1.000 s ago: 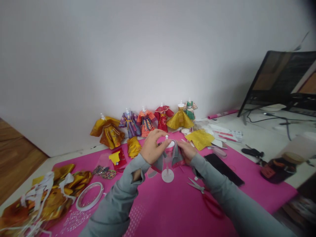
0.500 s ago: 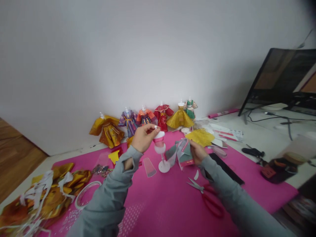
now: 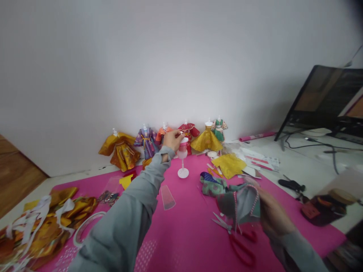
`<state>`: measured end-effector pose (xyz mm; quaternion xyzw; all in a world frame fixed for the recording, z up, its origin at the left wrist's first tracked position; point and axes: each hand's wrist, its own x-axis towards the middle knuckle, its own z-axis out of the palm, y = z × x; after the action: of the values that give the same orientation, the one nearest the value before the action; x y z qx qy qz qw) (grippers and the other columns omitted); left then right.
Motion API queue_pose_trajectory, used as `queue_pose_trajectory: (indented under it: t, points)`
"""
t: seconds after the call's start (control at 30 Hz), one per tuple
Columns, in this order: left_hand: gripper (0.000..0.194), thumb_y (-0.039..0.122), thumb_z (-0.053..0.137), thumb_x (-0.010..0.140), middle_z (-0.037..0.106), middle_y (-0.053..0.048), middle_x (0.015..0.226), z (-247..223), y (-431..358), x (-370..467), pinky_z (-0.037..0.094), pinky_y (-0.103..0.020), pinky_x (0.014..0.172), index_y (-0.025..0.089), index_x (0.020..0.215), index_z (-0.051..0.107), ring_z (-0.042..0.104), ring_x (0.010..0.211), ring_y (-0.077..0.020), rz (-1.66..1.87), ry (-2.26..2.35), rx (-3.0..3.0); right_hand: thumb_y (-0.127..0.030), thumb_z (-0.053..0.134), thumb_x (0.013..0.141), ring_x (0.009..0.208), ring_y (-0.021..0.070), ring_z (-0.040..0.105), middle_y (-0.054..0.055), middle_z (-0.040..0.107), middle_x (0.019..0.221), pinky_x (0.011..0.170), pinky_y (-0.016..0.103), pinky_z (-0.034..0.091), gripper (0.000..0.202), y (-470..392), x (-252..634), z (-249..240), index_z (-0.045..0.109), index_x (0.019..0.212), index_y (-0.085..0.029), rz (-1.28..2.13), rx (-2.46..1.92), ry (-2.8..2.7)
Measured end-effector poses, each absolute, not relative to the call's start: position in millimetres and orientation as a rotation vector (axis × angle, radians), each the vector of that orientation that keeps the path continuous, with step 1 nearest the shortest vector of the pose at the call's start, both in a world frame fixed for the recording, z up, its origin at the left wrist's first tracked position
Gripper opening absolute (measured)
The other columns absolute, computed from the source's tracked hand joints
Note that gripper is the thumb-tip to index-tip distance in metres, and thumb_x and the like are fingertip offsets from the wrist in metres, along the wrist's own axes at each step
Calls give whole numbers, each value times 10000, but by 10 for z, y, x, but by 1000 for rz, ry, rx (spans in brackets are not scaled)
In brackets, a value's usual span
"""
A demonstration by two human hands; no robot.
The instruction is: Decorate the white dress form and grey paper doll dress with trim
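My left hand (image 3: 172, 139) pinches the neck of a small white doll mannequin (image 3: 183, 154) with a pink band round its top. The mannequin's round base is above or on the pink mat; which, I cannot tell. My right hand (image 3: 273, 209), blurred, grips a grey-green doll garment (image 3: 241, 206) with red-and-white trim. The garment hangs over the red-handled scissors (image 3: 241, 247) and hides part of them. Left of it lies a green patterned cloth piece (image 3: 212, 186) with a dark blue part. A clear trapezoid template (image 3: 168, 197) rests on the mat in front of the mannequin.
Several dressed doll mannequins stand along the wall, among them a gold dress (image 3: 206, 140). Gold fabric scraps (image 3: 68, 223) and a tape roll (image 3: 78, 236) are at left. At right are yellow cloth (image 3: 229, 165), a dark jar (image 3: 323, 209) and a monitor (image 3: 323, 98).
My left hand has moved the mannequin up and away, toward the wall. My right hand has drawn the garment right and nearer, away from the mannequin, and the green patterned piece now shows.
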<state>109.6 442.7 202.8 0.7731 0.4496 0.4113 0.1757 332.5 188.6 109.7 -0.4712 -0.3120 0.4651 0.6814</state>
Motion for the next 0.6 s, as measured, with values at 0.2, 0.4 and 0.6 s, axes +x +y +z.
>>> queue_pose_trajectory:
  t: [0.2, 0.4, 0.6]
  points:
    - [266, 314, 597, 908, 648, -70, 1120, 1897, 4612, 1247, 554, -418, 796, 158, 1123, 606, 651, 936, -213, 1114, 1335, 2186, -504, 832, 555, 735, 267, 693, 41, 746, 783, 639, 360, 597, 317, 1681, 3392, 1075, 768, 772, -283, 1038, -1125, -554]
    - [273, 318, 597, 907, 645, -68, 1129, 1796, 4674, 1203, 552, -423, 803, 157, 1127, 606, 648, 948, -222, 1087, 1323, 2162, -473, 797, 658, 566, 172, 579, 5, 660, 656, 560, 286, 528, 296, 1615, 3441, 1035, 746, 821, -232, 1129, -1115, -648]
    - [278, 303, 603, 905, 643, -76, 1141, 1794, 4668, 1166, 552, -428, 810, 161, 1143, 598, 648, 956, -217, 1139, 1281, 2107, -476, 708, 783, 539, 132, 478, -24, 561, 589, 518, 234, 440, 277, 1632, 3256, 1155, 656, 703, -217, 1249, -1042, -783]
